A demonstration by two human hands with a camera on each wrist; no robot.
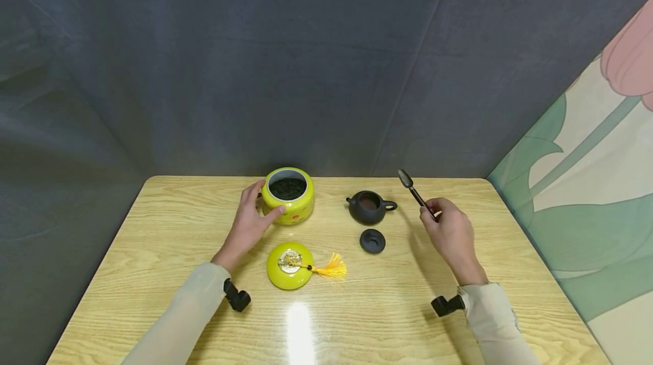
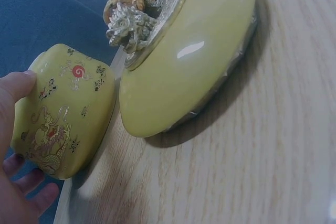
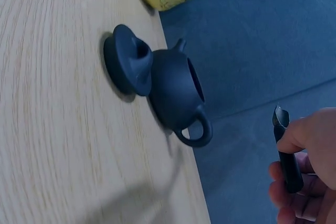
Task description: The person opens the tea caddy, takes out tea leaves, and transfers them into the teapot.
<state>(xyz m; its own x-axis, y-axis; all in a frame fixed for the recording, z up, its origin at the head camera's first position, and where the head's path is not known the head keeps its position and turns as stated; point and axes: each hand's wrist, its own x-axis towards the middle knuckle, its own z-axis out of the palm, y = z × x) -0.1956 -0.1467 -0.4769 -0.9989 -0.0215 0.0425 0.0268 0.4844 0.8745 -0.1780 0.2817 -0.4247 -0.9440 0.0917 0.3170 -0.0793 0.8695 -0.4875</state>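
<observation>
My left hand (image 1: 249, 228) grips the side of a yellow-green ceramic jar (image 1: 300, 215), thumb on its front and fingers at its left. Dark loose leaves (image 1: 288, 188) fill part of the jar. A dragon design shows on it in the left wrist view. In my right hand (image 1: 451, 233) is a dark tea scoop (image 1: 418, 198), pinched by its handle with the bowl end pointing up and left, held above the table right of a small black teapot (image 1: 367, 216). The teapot stands uncovered, handle to the right, and its black lid (image 1: 372, 241) lies just in front.
The jar's domed lid (image 1: 285, 281) rests in front of the jar, with a metal ornament and a yellow tassel (image 1: 330, 267) stretching right. A dark curtain (image 1: 306, 70) rises behind the wooden table (image 1: 347, 319). A floral panel (image 1: 586, 195) borders the right side.
</observation>
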